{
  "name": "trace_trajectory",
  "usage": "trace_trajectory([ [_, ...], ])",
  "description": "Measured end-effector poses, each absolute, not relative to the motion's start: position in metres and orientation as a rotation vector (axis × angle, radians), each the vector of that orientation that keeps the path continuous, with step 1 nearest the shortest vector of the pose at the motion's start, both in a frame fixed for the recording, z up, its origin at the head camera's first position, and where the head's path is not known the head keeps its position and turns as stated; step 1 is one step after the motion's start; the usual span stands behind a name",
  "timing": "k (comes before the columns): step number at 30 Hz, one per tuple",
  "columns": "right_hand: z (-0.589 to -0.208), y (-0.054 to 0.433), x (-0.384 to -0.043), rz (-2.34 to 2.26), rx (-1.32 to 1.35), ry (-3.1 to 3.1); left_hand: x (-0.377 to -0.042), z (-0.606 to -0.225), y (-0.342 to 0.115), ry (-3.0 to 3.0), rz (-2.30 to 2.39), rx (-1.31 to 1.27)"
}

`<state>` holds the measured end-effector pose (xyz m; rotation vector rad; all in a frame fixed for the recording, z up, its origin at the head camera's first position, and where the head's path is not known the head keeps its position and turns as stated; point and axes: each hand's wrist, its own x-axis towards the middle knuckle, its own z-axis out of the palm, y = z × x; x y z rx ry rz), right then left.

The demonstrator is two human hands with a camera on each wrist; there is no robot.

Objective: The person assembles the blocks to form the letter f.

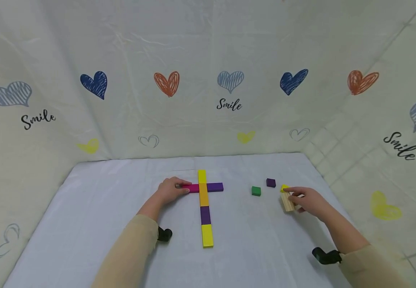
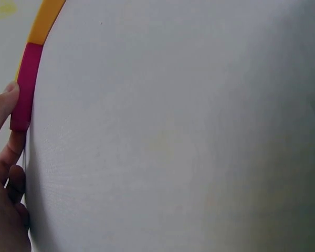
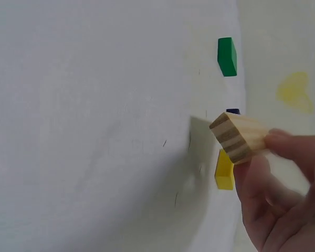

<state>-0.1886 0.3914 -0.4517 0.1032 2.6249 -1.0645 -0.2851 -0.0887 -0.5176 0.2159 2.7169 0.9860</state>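
My left hand [image 1: 169,189] pinches the outer end of a magenta block [image 1: 195,188] between thumb and fingers. The block lies flat as the left arm of a cross-shaped layout, its inner end against an orange block [image 1: 203,195]. A purple block [image 1: 215,187] forms the right arm, and a yellow block [image 1: 202,176] the top. Below the orange one lie a dark purple block [image 1: 205,215] and another yellow block [image 1: 207,236]. Over on the right, my right hand [image 1: 309,201] grips a plain wooden block [image 3: 241,135], tilted and held above the white cloth.
Near the right hand lie a green block [image 1: 256,191], a small dark purple block [image 1: 271,183] and a yellow block [image 1: 284,187] partly hidden by the hand. A white cloth [image 1: 121,192] covers the table. Behind it stands a backdrop [image 1: 201,132] printed with hearts.
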Motion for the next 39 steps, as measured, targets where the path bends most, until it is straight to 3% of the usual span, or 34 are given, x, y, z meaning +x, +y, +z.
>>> trace_trajectory([
  [25,-0.473,0.317,-0.236,-1.675,0.02,2.392,-0.28,-0.515,-0.091,2.735,0.991,0.209],
  [39,-0.469,0.27,-0.265,-1.529,0.096,2.49,-0.28,-0.514,-0.09,2.729,0.981,0.225],
])
